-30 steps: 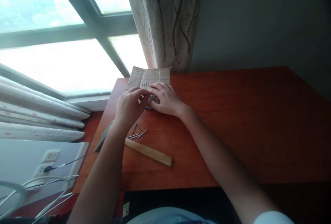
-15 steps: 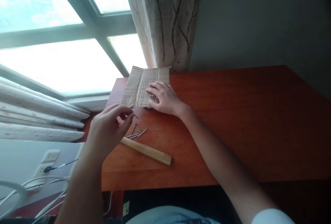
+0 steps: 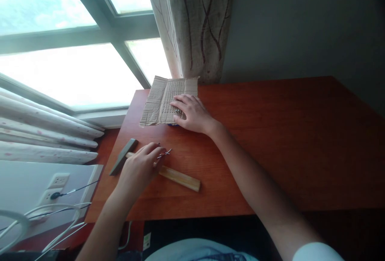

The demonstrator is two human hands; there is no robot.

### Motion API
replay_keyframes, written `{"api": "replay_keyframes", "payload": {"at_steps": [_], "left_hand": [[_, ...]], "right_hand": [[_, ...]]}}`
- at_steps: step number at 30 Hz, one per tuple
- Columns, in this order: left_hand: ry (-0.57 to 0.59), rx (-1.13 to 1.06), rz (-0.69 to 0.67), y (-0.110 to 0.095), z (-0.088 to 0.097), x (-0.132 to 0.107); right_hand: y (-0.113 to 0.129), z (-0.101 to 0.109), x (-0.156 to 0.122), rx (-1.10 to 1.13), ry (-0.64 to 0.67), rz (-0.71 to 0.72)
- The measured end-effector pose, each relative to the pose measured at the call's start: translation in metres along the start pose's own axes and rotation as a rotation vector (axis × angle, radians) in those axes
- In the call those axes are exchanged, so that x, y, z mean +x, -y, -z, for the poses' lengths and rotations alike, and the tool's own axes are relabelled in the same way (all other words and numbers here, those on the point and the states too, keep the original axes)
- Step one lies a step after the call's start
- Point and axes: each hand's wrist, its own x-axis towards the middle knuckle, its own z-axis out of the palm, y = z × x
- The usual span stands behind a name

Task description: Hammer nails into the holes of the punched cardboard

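Near the window end of the wooden surface (image 3: 279, 144), your right hand (image 3: 194, 114) rests on a creased piece of cardboard (image 3: 153, 102) punched with rows of small holes, its fingers spread and thumb apart, clenched on nothing. A bit of blue shows under the cardboard's near edge. Nearer to you, your left hand (image 3: 142, 162) is down at a few loose metal nails (image 3: 166, 153), its fingers curled beside them; you cannot tell from this view whether it pinches one, since the fingers hide the contact. The nails lie between the cardboard and the hammer (image 3: 182, 179), some crossing each other. The hammer lies flat, its grey head near the surface's left edge and its wooden handle slanting toward you and to the right, passing beneath your left hand, which covers part of it.
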Motion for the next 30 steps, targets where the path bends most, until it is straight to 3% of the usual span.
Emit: {"api": "replay_keyframes", "payload": {"at_steps": [7,16,20,30], "left_hand": [[-0.177,-0.172,0.071,0.0,0.019,0.014],[-0.37,-0.302,0.041,-0.007,0.034,0.056],[-0.387,-0.317,0.007,-0.01,0.034,0.076],[-0.306,-0.302,-0.047,-0.006,0.024,0.116]], "right_hand": [[0.0,0.001,0.0,0.01,0.017,0.0],[0.001,0.001,0.0,0.01,0.016,-0.006],[0.0,0.001,0.001,0.004,0.026,0.002],[-0.003,-0.004,0.001,0.004,0.005,0.016]]}}
